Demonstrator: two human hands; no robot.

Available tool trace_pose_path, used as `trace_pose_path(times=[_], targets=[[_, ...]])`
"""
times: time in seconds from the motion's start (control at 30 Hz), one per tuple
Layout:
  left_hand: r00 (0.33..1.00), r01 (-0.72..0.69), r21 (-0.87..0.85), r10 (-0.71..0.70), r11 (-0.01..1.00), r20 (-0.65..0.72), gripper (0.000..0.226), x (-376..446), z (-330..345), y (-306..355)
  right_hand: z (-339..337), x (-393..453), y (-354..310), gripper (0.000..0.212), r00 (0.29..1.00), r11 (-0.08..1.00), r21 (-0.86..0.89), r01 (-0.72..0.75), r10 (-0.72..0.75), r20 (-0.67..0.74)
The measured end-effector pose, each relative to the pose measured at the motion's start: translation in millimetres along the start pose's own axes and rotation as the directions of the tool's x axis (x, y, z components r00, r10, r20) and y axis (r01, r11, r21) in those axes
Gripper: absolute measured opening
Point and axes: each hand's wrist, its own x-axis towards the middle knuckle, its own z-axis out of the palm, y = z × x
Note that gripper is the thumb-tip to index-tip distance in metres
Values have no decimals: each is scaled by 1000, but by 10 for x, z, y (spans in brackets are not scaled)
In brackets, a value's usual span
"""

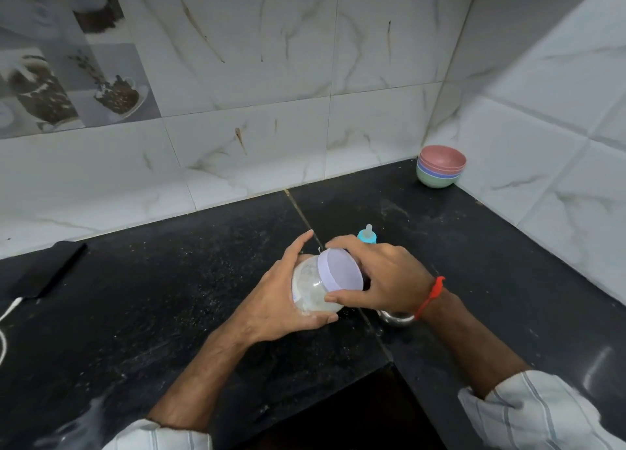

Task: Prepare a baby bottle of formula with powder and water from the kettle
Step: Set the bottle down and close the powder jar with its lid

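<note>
A clear plastic jar (310, 285) with white powder inside is held tilted above the black counter (169, 297). My left hand (277, 300) wraps around the jar's body from the left and below. My right hand (382, 280) grips its white screw lid (340, 268) with thumb and fingers around the rim. Behind my right hand stands the baby bottle (367, 235); only its blue collar and clear teat show. No kettle is in view.
A stack of pastel bowls (440, 166) sits in the back right corner against the tiled wall. A steel bowl (396, 318) peeks out under my right wrist. A dark phone (47, 270) with a white cable (6, 317) lies at the far left.
</note>
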Motion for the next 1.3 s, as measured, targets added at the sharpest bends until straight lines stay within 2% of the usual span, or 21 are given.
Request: trace_pose_path(times=[0.07, 0.1, 0.17, 0.2, 0.27, 0.37, 0.43, 0.5, 0.57, 0.7, 0.77, 0.83, 0.87, 0.93, 0.97, 1.03, 1.1, 1.17, 1.3], targets=[[1000, -8, 39, 9, 999, -28, 133, -5, 7, 29, 113, 15, -86, 70, 974, 990, -66, -124, 109, -198], [999, -16, 72, 19, 997, -35, 134, -6, 11, 37, 164, 27, -157, 68, 952, 973, -73, -218, 195, -237], [999, -33, 122, 35, 992, -16, 135, -10, 23, 34, 251, 15, -238, 68, 917, 925, -74, -372, 354, -184], [999, -35, 133, 35, 991, 0, 136, -14, 32, 28, 267, -5, -234, 69, 917, 920, -95, -380, 361, -169], [1000, -16, 102, 14, 995, 24, 137, -17, 24, 16, 223, -30, -195, 69, 958, 960, -134, -245, 219, -182], [999, -17, -32, 18, 999, 47, 141, -14, -11, -18, 131, -26, -98, 74, 992, 992, -114, 57, -69, -108], [996, -35, -56, 39, 998, 77, 140, -17, 0, -16, 147, -43, -34, 77, 978, 983, -111, 148, -162, -130], [996, -49, -38, 52, 998, 72, 138, -44, 60, 16, 217, -48, -44, 76, 955, 973, -142, 182, -209, -210], [999, -53, -1, 53, 999, -2, 133, -65, 122, 65, 316, -29, -121, 77, 944, 981, -160, 105, -149, -296], [987, -26, 74, 38, 997, -157, 132, -7, 99, 124, 411, 92, -398, 65, 869, 953, -146, -265, 171, -464], [988, 3, 105, 13, 995, -154, 137, 16, 53, 114, 431, 145, -526, 61, 845, 906, -125, -404, 317, -430], [993, 8, 123, 6, 992, -116, 140, -9, 5, 84, 448, 156, -578, 63, 846, 881, -112, -460, 396, -357], [995, 4, 106, 6, 994, -95, 141, -24, -20, 63, 429, 160, -568, 64, 862, 894, -139, -426, 355, -362], [999, 0, 33, 2, 999, -51, 144, -42, -77, 15, 344, 171, -489, 64, 909, 942, -207, -265, 172, -380], [1000, -4, -4, 4, 1000, -19, 146, -45, -101, 2, 274, 179, -433, 65, 941, 970, -189, -154, 86, -326], [999, -20, -50, 21, 999, 34, 148, -43, -124, -3, 161, 192, -288, 68, 990, 994, -95, 51, -63, -126], [998, -31, -74, 35, 997, 53, 149, -37, -119, 33, 133, 182, -190, 67, 988, 987, -59, 150, -152, -29], [998, -24, -79, 28, 997, 48, 149, -39, -97, 81, 140, 156, -179, 63, 978, 978, -102, 181, -190, -81], [1000, -23, 51, 24, 998, -18, 146, -6, -94, 192, 228, 135, -229, 61, 969, 972, -223, 72, -121, -215]])
